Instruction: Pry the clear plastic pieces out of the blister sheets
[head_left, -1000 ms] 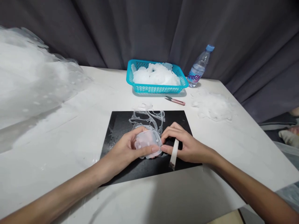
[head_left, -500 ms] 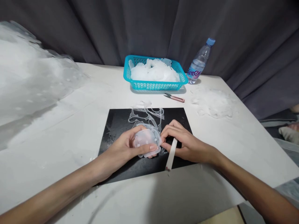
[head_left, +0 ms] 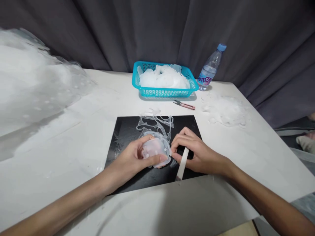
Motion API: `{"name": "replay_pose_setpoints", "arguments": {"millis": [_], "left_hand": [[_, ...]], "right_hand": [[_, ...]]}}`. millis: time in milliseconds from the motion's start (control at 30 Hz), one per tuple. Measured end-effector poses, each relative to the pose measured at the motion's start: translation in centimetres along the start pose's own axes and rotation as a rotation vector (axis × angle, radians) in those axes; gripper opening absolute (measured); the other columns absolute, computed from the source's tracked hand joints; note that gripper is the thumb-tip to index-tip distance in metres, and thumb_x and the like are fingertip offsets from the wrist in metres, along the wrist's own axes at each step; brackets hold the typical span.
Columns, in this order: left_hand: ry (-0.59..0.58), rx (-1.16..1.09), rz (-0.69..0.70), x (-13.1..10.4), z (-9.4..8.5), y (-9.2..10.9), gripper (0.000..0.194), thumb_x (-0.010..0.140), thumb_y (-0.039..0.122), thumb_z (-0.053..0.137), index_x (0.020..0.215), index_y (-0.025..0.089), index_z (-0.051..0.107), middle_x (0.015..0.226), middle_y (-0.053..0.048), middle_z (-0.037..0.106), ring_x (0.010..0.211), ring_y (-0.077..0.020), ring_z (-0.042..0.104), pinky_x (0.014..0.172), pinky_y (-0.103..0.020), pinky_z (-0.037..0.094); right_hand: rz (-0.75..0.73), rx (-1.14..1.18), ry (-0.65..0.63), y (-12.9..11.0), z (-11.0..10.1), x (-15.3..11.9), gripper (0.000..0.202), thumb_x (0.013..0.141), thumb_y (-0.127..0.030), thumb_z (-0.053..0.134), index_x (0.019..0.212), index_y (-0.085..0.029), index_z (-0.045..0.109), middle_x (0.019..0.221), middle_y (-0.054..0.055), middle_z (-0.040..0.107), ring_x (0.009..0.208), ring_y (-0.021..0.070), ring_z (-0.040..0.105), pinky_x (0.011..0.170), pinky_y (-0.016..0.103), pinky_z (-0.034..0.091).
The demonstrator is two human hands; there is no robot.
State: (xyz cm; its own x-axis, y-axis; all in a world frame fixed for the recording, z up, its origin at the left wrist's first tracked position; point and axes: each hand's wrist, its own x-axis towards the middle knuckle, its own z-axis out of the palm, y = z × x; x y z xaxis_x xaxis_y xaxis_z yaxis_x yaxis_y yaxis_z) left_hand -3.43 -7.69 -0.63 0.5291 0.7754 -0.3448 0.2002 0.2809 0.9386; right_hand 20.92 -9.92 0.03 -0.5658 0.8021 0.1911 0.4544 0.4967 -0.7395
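My left hand [head_left: 140, 155] is closed round a translucent, milky, rounded flat piece [head_left: 157, 149], with the thumb across its face. It looks like soft plastic or silicone and has small round holes near its right edge. My right hand [head_left: 193, 150] is closed, its fingertips pinched at that right edge. A white flat stick [head_left: 182, 165] with a dark lower end slants down out of my right hand; its upper part is hidden by the fingers. Thin clear trimmed strips [head_left: 157, 124] lie behind the piece on a black mat [head_left: 128, 131].
A turquoise basket [head_left: 167, 92] full of whitish pieces stands at the back, beside a water bottle [head_left: 209, 70]. Pink-handled thread snips [head_left: 184, 105] lie before it. A heap of clear scraps [head_left: 226, 109] is at right, and a large clear bag [head_left: 36, 82] at left.
The view has shifted slightly, so everything sits a little lower. Both hands keep their hold; my right fingertips have moved slightly along the piece's edge.
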Motion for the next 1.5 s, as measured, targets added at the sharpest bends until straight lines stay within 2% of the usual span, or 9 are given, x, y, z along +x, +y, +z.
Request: {"name": "replay_pose_setpoints", "arguments": {"millis": [133,300,467,633,867,1000,1167,1400,1500], "left_hand": [[0.022,0.055,0.052,0.0,0.1,-0.3,0.038,0.090,0.053,0.074,0.089,0.017,0.063,0.077,0.002,0.056,0.071,-0.0141,0.053,0.062,-0.023,0.043],[0.053,0.326,0.088,-0.9,0.3,-0.6,0.038,0.097,0.058,0.064,0.097,0.020,0.066,0.074,0.003,0.055,0.067,-0.0141,0.050,0.059,-0.023,0.038],[0.017,0.580,0.099,-2.5,0.7,0.1,0.030,0.104,0.052,0.054,0.108,0.024,0.065,0.072,0.005,0.057,0.062,-0.0129,0.046,0.059,-0.023,0.033],[-0.085,0.651,0.089,-2.5,0.0,1.1,0.031,0.104,0.050,0.053,0.104,0.023,0.068,0.067,0.005,0.048,0.057,-0.0116,0.039,0.054,-0.023,0.029],[-0.268,0.576,0.096,-1.5,-2.6,2.3,0.028,0.102,0.048,0.060,0.099,0.023,0.072,0.070,0.004,0.059,0.063,-0.0123,0.051,0.057,-0.020,0.035],[-0.244,0.626,0.188,-1.9,-3.2,2.7,0.024,0.103,0.042,0.060,0.096,0.024,0.073,0.072,0.003,0.066,0.061,-0.0129,0.057,0.059,-0.021,0.039],[-0.196,0.575,0.348,-2.1,-3.4,3.0,0.019,0.099,0.029,0.062,0.111,0.028,0.077,0.110,-0.003,0.080,0.095,-0.0216,0.075,0.083,-0.024,0.052],[-0.151,0.609,0.329,-1.6,-3.0,2.1,0.013,0.101,0.032,0.060,0.098,0.023,0.070,0.109,-0.004,0.079,0.095,-0.0215,0.074,0.080,-0.024,0.052],[-0.139,0.627,0.282,-1.6,-2.6,1.7,0.013,0.099,0.034,0.062,0.101,0.022,0.066,0.101,-0.003,0.078,0.085,-0.0192,0.072,0.072,-0.023,0.049]], "right_hand": [[0.054,0.062,-0.066,0.2,-0.4,-0.3,0.009,0.098,-0.019,0.069,0.092,-0.022,0.064,0.094,0.002,0.070,0.099,0.0199,0.053,0.091,0.034,0.047],[0.094,0.030,0.161,0.8,-0.5,0.0,0.011,0.105,-0.030,0.063,0.101,-0.022,0.068,0.100,0.005,0.069,0.097,0.0211,0.057,0.089,0.037,0.046],[0.058,0.085,-0.060,0.5,-0.3,0.7,0.030,0.111,-0.029,0.049,0.138,-0.027,0.061,0.127,0.006,0.066,0.116,0.0217,0.055,0.106,0.041,0.042],[0.043,0.069,-0.169,0.2,-0.3,1.0,0.017,0.108,-0.029,0.057,0.102,-0.022,0.071,0.109,0.005,0.066,0.105,0.0209,0.054,0.099,0.037,0.044],[-0.033,0.109,-0.211,0.2,-0.3,1.0,0.003,0.104,-0.026,0.065,0.103,-0.023,0.066,0.109,0.004,0.069,0.105,0.0199,0.055,0.096,0.034,0.048],[-0.206,-0.084,-0.036,-0.3,0.2,0.7,0.007,0.107,-0.020,0.057,0.104,-0.019,0.064,0.101,0.007,0.070,0.095,0.0199,0.055,0.086,0.034,0.050],[-0.322,-0.373,0.153,-0.9,0.5,0.4,0.009,0.104,-0.015,0.057,0.099,-0.018,0.064,0.096,0.007,0.073,0.084,0.0191,0.056,0.077,0.032,0.049],[-0.294,-0.454,0.079,-0.5,0.9,0.2,0.021,0.104,-0.014,0.055,0.122,-0.014,0.066,0.101,0.008,0.072,0.089,0.0219,0.054,0.080,0.034,0.049],[-0.281,-0.382,0.054,-0.4,1.1,0.1,0.019,0.104,-0.014,0.053,0.117,-0.015,0.067,0.096,0.008,0.070,0.085,0.0214,0.051,0.077,0.034,0.047]]}}
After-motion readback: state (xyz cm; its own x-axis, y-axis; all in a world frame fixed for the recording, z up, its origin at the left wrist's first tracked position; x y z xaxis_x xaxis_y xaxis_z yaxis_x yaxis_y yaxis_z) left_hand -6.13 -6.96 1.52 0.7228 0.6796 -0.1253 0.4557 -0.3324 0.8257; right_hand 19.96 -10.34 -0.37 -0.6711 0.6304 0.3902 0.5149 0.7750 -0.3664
